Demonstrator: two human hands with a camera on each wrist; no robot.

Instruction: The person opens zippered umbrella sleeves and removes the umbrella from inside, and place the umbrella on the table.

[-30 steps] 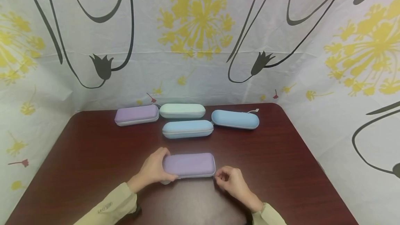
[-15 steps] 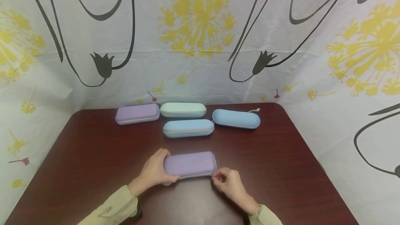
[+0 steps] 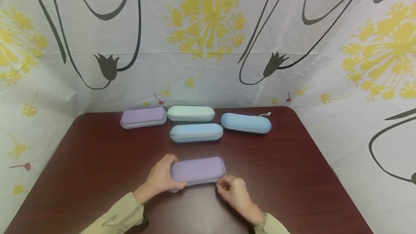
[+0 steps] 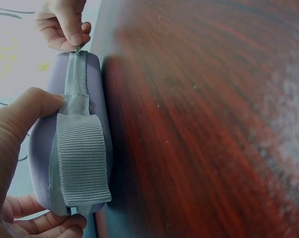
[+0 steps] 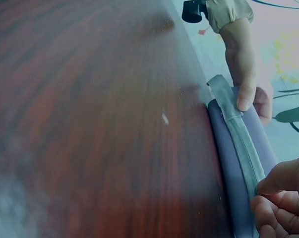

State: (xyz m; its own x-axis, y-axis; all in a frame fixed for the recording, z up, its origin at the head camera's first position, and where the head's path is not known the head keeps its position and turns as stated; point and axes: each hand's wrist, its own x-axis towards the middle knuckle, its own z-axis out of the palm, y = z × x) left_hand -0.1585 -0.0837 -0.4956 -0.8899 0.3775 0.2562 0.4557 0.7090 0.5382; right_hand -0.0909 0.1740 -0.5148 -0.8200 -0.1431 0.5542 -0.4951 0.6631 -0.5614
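A purple zippered case (image 3: 198,170) lies on the table near its front, its zipper side toward the person. My left hand (image 3: 159,178) grips its left end, thumb at the front edge and fingers behind. In the left wrist view a grey fabric strap (image 4: 84,158) loops from the end that the left hand (image 4: 13,144) holds. At the case's front right corner, my right hand (image 3: 236,195) pinches the small metal zipper pull (image 4: 78,49) between thumb and index finger. The right wrist view shows the right hand (image 5: 283,198) on the pale zipper band (image 5: 246,153).
Behind, near the table's back edge, lie another purple case (image 3: 143,117), a mint case (image 3: 190,113) and two blue cases (image 3: 196,133), the right one (image 3: 246,123) with a pale strap end behind it. A patterned cloth (image 3: 208,82) hangs behind the dark red table (image 3: 97,154).
My right hand has moved left from the case's right end around to its front right corner. The case has turned slightly, its right end farther back. The left hand keeps its grip.
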